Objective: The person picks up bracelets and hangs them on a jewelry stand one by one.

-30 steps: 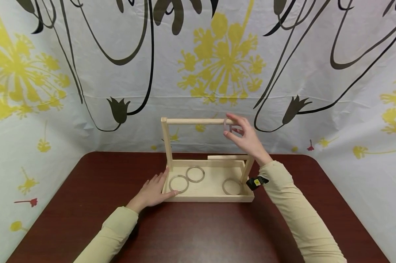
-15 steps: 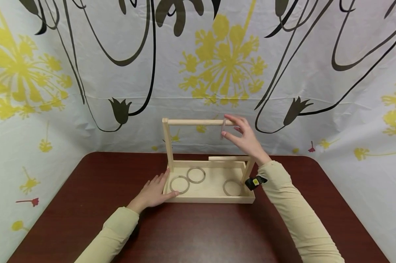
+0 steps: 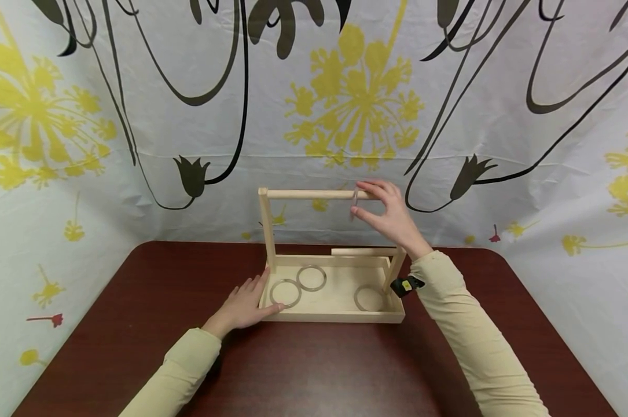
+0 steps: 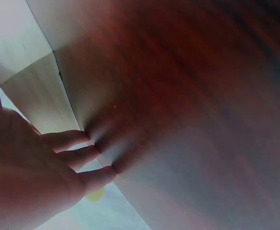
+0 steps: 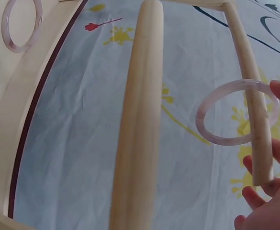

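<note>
A wooden bangle stand has a shallow tray, a tall left post and an upper rod with a free right end. My right hand pinches a pale pink translucent bangle between thumb and fingertips. The bangle encircles the upper rod near that free end, as the right wrist view shows. My left hand rests at the tray's left end, fingers extended along the side and thumb over the front rim. Inside the tray lie a left bangle, a second bangle touching it, and a right bangle.
A lower rod runs leftward from the short right post, beneath my right forearm. The stand sits on a dark red-brown table. Behind and beside it hangs a white cloth with yellow and dark flower prints.
The right hand has shifted the bangle slightly left along the upper rod, mostly in the first half second. The left hand and the bangles in the tray stay put.
</note>
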